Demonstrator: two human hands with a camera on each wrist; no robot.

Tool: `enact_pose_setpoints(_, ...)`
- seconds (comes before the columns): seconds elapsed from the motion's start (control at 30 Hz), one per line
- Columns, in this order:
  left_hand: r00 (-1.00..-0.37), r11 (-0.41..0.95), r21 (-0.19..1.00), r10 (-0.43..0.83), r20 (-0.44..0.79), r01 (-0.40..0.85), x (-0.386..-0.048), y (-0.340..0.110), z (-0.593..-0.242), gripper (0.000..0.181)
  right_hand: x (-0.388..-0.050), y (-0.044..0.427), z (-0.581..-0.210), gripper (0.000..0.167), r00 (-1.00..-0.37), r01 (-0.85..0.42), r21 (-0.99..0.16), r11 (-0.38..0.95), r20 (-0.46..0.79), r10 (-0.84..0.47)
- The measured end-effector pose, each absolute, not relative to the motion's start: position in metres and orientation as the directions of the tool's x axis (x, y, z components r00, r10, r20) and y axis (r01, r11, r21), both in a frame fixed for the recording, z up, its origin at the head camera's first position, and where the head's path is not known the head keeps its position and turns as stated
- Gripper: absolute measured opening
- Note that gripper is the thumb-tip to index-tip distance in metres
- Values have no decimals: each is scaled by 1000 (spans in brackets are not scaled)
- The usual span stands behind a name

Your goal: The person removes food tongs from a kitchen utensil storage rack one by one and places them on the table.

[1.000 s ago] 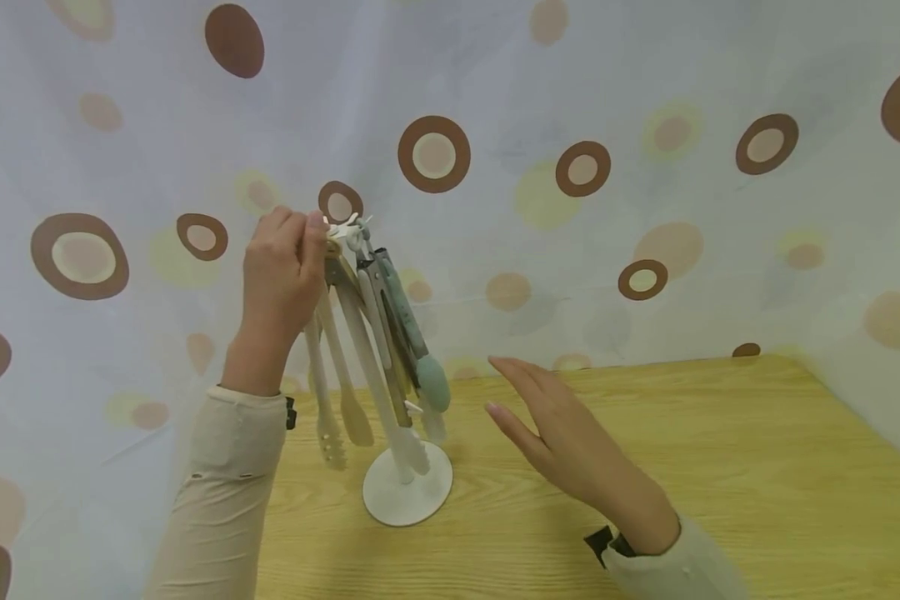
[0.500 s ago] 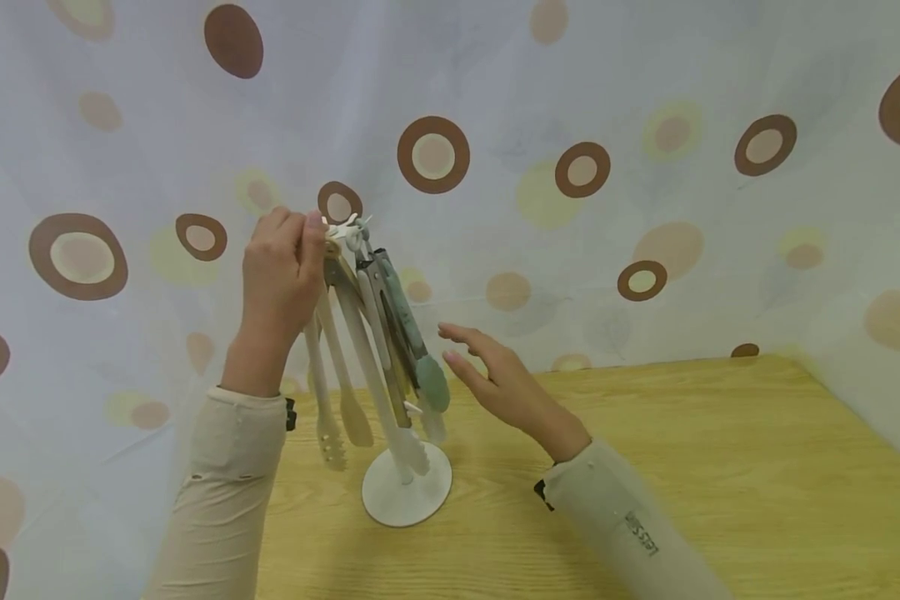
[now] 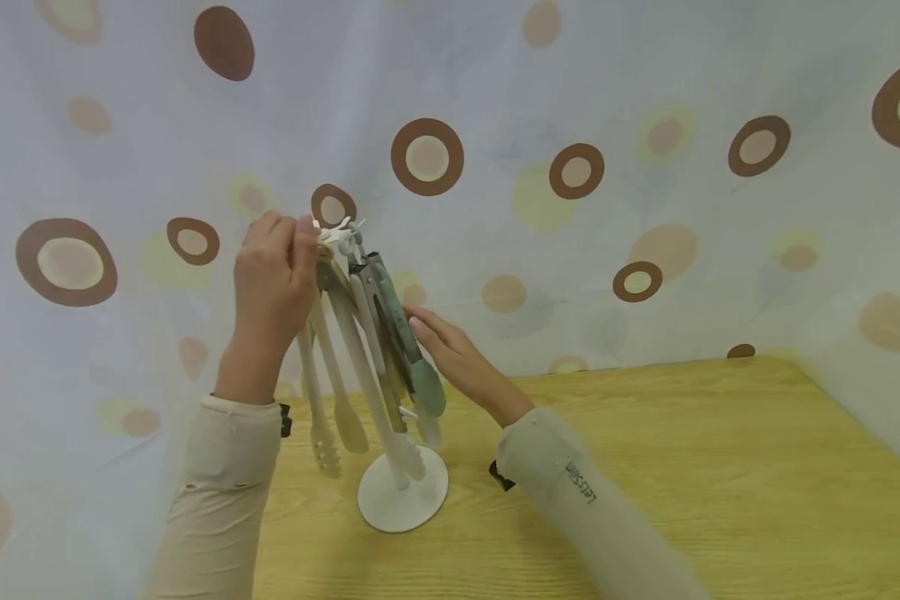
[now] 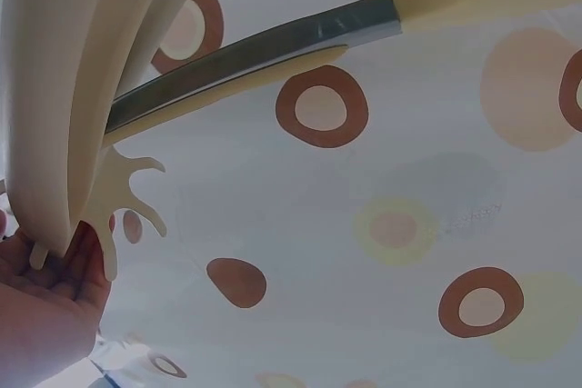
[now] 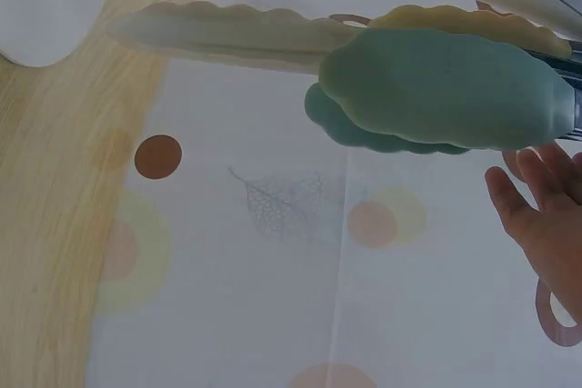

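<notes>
A white stand (image 3: 369,506) with a round base bears several kitchen tongs on its top hooks (image 3: 337,237). My left hand (image 3: 273,271) is at the hooks on the left, its fingers curled round the top end of the cream tongs (image 4: 68,88); those tongs partly hide the fingers in the left wrist view. On the stand's right side hang green-tipped tongs (image 3: 427,388), tips down. My right hand (image 3: 461,358) is beside them with extended fingers near their handle. In the right wrist view its fingertips (image 5: 509,193) lie by the green tips' metal end; contact cannot be told.
A wood-grain table (image 3: 682,475) lies under the stand and extends to the right. Behind it hangs a pale curtain (image 3: 495,67) with brown rings and dots. Beige tongs (image 3: 351,425) and scalloped white tongs (image 3: 405,457) hang close together on the stand.
My right hand has moved left from over the table up to the green-tipped tongs. My left hand has stayed at the top of the stand. The head view has shifted slightly.
</notes>
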State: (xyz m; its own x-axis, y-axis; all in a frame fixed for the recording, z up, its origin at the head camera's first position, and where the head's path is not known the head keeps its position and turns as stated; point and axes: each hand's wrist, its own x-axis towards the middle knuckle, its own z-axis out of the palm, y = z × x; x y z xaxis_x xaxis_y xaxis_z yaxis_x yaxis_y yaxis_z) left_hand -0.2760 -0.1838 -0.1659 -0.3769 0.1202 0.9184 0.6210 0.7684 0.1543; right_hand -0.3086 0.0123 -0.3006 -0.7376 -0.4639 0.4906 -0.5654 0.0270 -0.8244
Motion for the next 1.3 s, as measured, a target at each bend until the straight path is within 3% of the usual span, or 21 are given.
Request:
enact_pose_setpoints(0.3,-371,769,154,113,922,620,-272,-185,-166,37,-313,-3,-301,58,-790,-410,-910,-54,384,-477)
enact_pose_setpoints(0.87,-356,760,144,121,927,634,-277,-183,-167,37,-314,1,-305,48,-731,-513,-851,-111,501,-464)
enact_pose_setpoints(1.3,-353,764,138,124,927,630,-278,-184,-167,36,-313,-1,-305,41,-725,-578,-812,-79,556,-406)
